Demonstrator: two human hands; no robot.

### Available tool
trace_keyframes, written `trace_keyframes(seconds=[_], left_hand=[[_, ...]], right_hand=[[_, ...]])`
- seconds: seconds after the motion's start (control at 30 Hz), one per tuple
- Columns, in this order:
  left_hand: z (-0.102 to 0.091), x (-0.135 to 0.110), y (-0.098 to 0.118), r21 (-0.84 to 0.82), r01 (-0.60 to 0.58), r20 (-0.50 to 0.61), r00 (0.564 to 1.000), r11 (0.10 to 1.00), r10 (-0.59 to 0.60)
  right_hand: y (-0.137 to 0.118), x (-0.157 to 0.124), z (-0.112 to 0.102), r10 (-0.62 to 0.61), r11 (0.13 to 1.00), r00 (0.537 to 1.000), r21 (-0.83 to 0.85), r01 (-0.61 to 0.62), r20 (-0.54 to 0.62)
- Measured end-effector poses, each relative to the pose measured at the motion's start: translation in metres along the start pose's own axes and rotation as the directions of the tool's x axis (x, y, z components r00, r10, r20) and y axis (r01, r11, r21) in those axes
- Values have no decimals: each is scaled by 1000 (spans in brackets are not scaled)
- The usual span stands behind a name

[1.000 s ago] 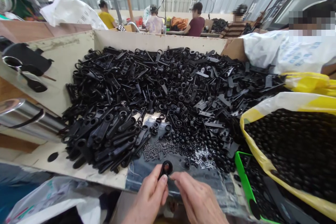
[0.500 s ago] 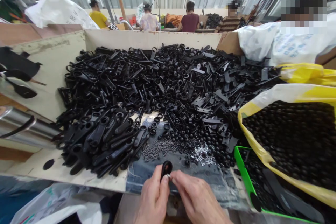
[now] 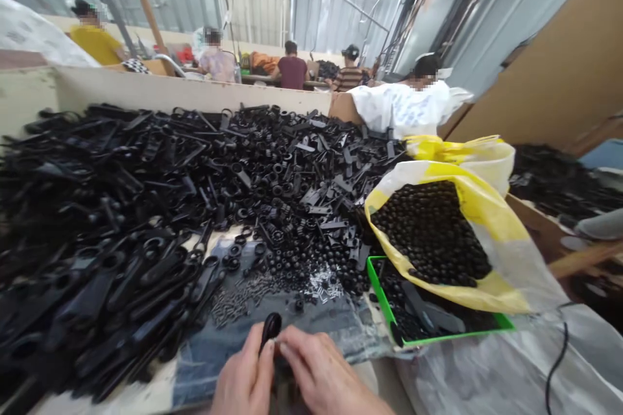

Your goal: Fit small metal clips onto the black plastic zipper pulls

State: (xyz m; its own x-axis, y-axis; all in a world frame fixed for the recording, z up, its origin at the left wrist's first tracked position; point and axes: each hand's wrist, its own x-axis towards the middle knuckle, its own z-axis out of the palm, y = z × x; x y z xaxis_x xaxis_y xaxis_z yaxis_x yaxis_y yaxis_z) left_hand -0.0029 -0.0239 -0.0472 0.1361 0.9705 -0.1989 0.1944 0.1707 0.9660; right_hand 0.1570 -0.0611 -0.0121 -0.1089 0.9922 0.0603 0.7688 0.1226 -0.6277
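At the front edge of the bench, my left hand [image 3: 244, 373] is closed around a black plastic handle piece [image 3: 271, 324] with a ringed end pointing up. My right hand [image 3: 324, 369] pinches close against its side, and whatever is between those fingertips is too small to make out. Just beyond lies a blue denim cloth [image 3: 204, 353]. On it are a patch of small grey screws [image 3: 233, 298], a scatter of shiny metal pins [image 3: 324, 284] and many round black knobs [image 3: 311, 256].
Long black handle parts [image 3: 141, 272] heap up on the left, with black rings and flat pieces behind. At right, a green-rimmed tray [image 3: 384, 298] sits under a yellow-and-white bag [image 3: 516, 253] of black balls. Several people work beyond the back board [image 3: 195, 96].
The view has swung to the right, bringing more of the bag and tray into sight. Both hands stay together at the black handle piece, whose ring now appears more edge-on.
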Motion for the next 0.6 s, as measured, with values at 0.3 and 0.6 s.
trace_keyframes(seconds=[0.3, 0.6], left_hand=[[-23, -4, 40, -369, 385, 307, 909, 846, -280], [-26, -3, 40, -435, 434, 312, 894, 789, -320]], right_hand=[[9, -5, 1, -108, 978, 992, 170, 118, -66], [7, -2, -16, -90, 989, 994, 116, 96, -55]])
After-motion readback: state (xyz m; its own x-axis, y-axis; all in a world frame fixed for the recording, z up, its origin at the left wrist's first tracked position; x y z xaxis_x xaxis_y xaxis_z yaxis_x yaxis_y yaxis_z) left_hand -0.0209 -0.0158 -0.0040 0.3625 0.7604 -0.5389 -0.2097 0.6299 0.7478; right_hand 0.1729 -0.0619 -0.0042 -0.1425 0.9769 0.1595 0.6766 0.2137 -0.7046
